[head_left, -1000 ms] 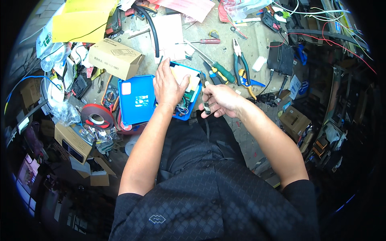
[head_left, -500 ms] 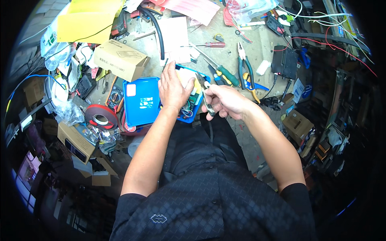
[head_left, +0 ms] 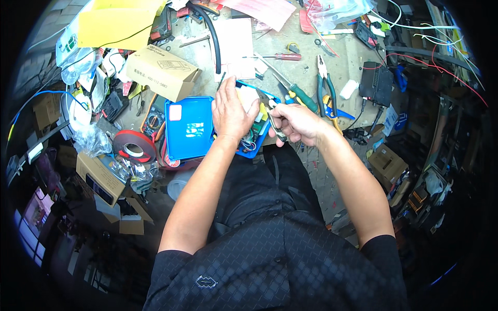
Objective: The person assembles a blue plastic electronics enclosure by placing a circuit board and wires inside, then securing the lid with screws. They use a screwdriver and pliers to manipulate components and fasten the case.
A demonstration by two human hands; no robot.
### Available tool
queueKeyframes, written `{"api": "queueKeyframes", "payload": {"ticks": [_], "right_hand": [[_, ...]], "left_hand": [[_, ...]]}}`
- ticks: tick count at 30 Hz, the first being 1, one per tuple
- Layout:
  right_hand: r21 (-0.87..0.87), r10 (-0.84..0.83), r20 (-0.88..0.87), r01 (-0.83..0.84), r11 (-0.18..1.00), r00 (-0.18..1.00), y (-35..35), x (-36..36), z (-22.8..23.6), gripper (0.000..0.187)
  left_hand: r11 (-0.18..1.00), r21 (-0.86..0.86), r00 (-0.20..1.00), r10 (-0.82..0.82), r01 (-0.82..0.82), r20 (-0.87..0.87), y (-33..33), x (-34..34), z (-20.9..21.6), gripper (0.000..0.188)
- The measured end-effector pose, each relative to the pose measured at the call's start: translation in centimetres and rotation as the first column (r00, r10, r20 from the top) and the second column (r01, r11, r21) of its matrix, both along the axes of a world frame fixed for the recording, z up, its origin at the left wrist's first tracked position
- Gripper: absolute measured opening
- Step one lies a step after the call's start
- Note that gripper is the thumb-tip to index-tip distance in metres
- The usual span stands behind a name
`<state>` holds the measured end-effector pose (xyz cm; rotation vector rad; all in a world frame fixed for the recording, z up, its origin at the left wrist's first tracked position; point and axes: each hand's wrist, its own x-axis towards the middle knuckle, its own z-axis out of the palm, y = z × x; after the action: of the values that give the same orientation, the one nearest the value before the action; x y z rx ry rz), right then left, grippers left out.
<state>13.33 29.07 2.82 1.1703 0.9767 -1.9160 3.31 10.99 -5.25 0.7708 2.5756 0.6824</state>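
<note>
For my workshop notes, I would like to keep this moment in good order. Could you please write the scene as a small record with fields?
Left hand: flat over the blue case, thumb spread
Right hand: gripping a narrow object, exact kind unclear
Blue case: open, wires inside its right half
Tools on bench: teal-handled pliers, green-handled screwdriver, red-handled screwdriver
Left of case: multimeter, tape roll
</note>
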Motion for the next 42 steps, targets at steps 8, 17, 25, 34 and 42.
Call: {"api": "queueKeyframes", "payload": {"ticks": [8,17,25,34,42], "right_hand": [[0.052,0.054,-0.002,-0.054,0.997,0.999,-0.5,0.4,-0.1,0.031],[0.084,0.025,-0.059,-0.020,0.996,0.998,-1.1,1.7,-1.7,0.027],[0.070,-0.016,-0.045,0.019,0.997,0.999,-0.9,1.8,-1.7,0.026],[0.239,0.047,-0.147,-0.010,0.971,0.988,-2.2,2.9,-3.1,0.025],[0.002,-0.066,-0.090,0.066,0.998,0.994,-1.3,2.9,-2.8,0.024]], "left_hand": [[1.000,0.006,1.000,-0.003,0.004,-0.031,-0.1,0.1,0.0,0.094],[1.000,0.007,1.000,-0.008,0.008,-0.022,0.0,0.0,0.0,0.095],[1.000,0.011,1.000,-0.007,0.007,-0.027,-0.1,0.1,0.0,0.095],[1.000,0.001,0.999,-0.007,0.007,-0.041,0.1,0.1,-0.1,0.095],[1.000,-0.006,1.000,-0.008,0.008,-0.019,0.1,0.0,0.3,0.095]]}}
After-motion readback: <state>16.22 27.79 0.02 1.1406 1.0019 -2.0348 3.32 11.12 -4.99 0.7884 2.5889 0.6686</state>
